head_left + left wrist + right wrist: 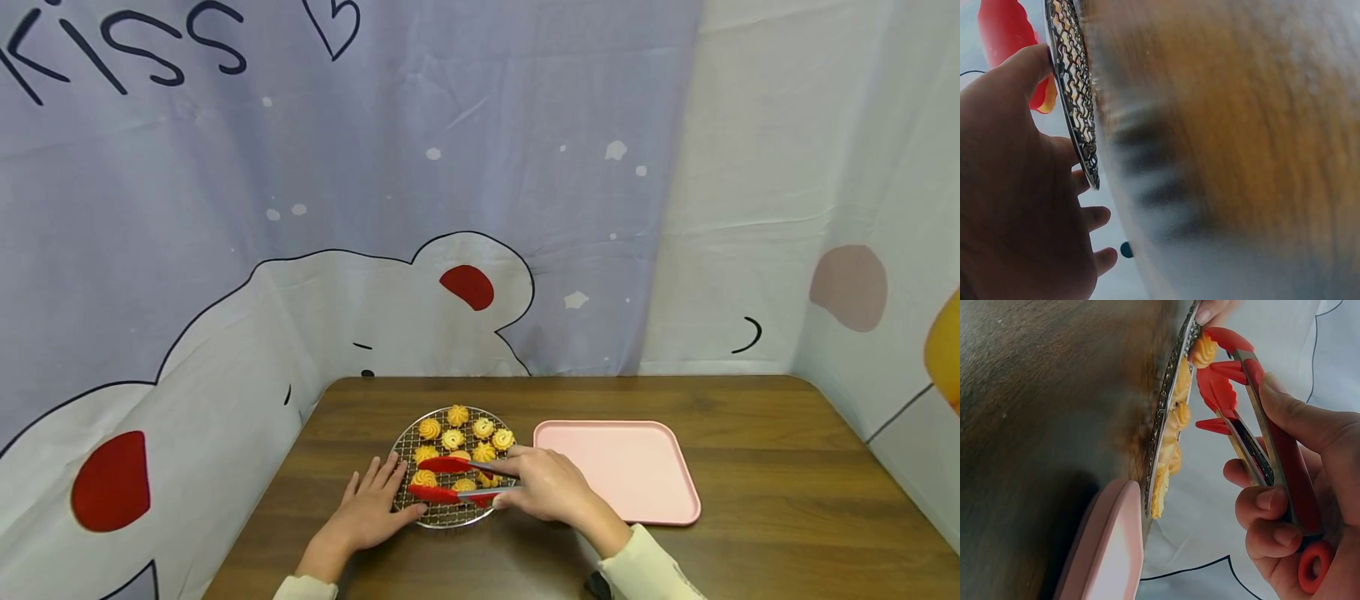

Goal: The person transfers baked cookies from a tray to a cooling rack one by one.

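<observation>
A round wire rack [442, 513] holds several piped, swirl-shaped golden cookies [457, 415]. My left hand [366, 515] lies at the rack's left edge with its fingers spread, and the thumb touches the rim in the left wrist view. With my right hand [553, 485] I grip a pair of red-tipped metal tongs [1280, 447], reaching over the rack from the right. The tong tips stand around one cookie [1204, 351] near the left front of the rack; whether they squeeze it I cannot tell.
To the right of the rack lies a pink rectangular tray [618, 471] with a raised rim. Both stand on a brown wooden table [787, 467]. Behind it hangs a printed cloth [585, 208]. A small dark object [597, 585] shows by my right sleeve.
</observation>
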A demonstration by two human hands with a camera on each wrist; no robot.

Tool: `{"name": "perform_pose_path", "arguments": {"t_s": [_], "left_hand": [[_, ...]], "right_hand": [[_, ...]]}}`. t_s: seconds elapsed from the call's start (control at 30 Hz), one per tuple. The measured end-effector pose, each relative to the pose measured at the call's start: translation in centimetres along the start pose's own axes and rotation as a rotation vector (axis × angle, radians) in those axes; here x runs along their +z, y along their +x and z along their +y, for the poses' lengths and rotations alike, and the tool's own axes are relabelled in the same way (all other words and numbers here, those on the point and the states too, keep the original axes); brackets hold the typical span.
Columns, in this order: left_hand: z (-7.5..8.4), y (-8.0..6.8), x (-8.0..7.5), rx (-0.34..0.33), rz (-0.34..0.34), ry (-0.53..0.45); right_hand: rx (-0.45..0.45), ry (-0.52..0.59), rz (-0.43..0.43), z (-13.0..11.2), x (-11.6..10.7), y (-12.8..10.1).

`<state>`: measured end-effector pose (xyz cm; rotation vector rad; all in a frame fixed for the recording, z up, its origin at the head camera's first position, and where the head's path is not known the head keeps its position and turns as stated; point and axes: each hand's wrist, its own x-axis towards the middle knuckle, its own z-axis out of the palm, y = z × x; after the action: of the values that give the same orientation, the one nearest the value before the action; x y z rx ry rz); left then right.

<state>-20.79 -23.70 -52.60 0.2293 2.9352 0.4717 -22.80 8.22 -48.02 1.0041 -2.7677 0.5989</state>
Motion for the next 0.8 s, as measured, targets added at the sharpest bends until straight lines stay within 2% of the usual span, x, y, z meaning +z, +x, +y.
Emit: {"name": "perform_pose_path", "arguments": {"t_s": [0.4, 0.8], "left_hand": [[0.2, 0.1, 0.1, 0.003, 0.001, 0.009], [0.2, 0.0, 0.0, -0.004, 0.000, 0.003]], "right_hand": [[0.021, -0.004, -0.017, 0.2, -0.1, 0.1], [0.020, 0.022, 0.017, 0.5, -1.1, -0.6]]}}
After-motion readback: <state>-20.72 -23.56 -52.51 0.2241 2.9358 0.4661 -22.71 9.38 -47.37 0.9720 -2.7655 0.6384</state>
